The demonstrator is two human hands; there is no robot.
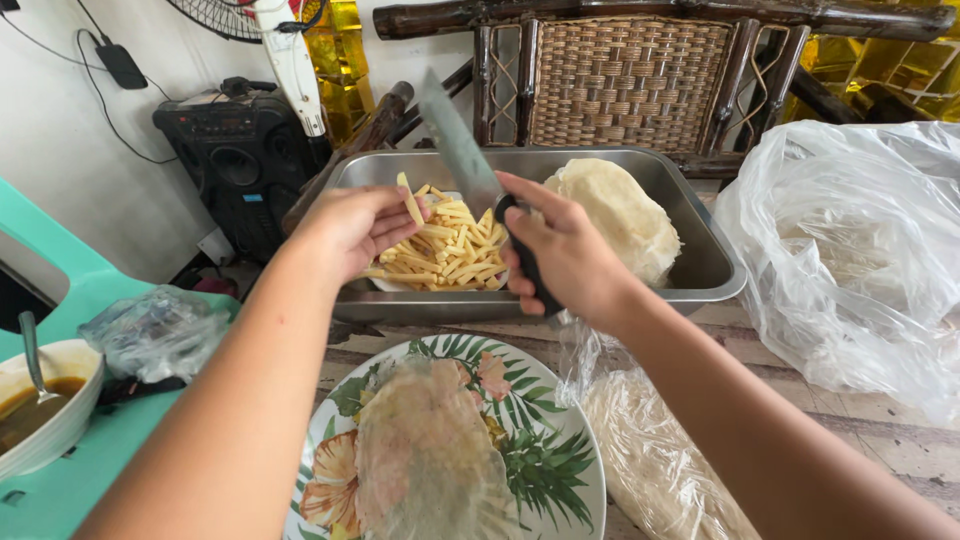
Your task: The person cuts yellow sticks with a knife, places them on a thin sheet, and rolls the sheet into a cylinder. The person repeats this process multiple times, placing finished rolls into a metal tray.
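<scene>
Partly hidden by the left hand (pixel 350 225) pinching sticks (pixel 450 255), the right hand (pixel 565 255) grips a knife (pixel 460 150).

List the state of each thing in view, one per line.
left hand: pinching yellow sticks over the metal tray
right hand: closed on the knife, blade tilted up
dough pile: heaped in the tray
plate: one thin wrapper lying flat on it
clear bag: open, crumpled
bowl: holds brown sauce, with a spoon in it
</scene>
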